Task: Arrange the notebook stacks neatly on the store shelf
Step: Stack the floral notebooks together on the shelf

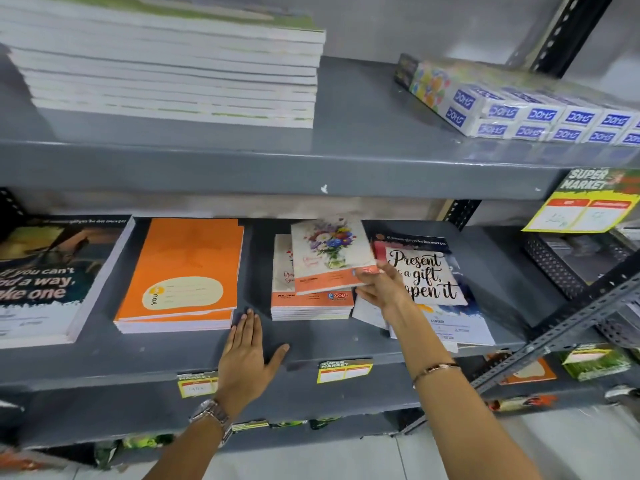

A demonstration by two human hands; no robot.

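Observation:
On the grey middle shelf (311,341) lie several notebook stacks. My right hand (382,287) grips the lower right corner of a flower-cover notebook (330,252), held tilted above a small stack of matching notebooks (308,303). To its right is a stack with the "Present is a gift" cover (429,278), partly under my hand. My left hand (247,348) rests flat and open on the bare shelf, its fingertips at the right edge of the orange notebook stack (180,275). A dark-cover stack (52,275) sits at the far left.
The upper shelf carries a tall pile of white-edged notebooks (173,71) and wrapped DOMS boxes (540,112). Yellow price tags (344,370) hang on the shelf fronts. A slotted metal upright (571,323) crosses at the right, with mesh trays (568,268) behind it.

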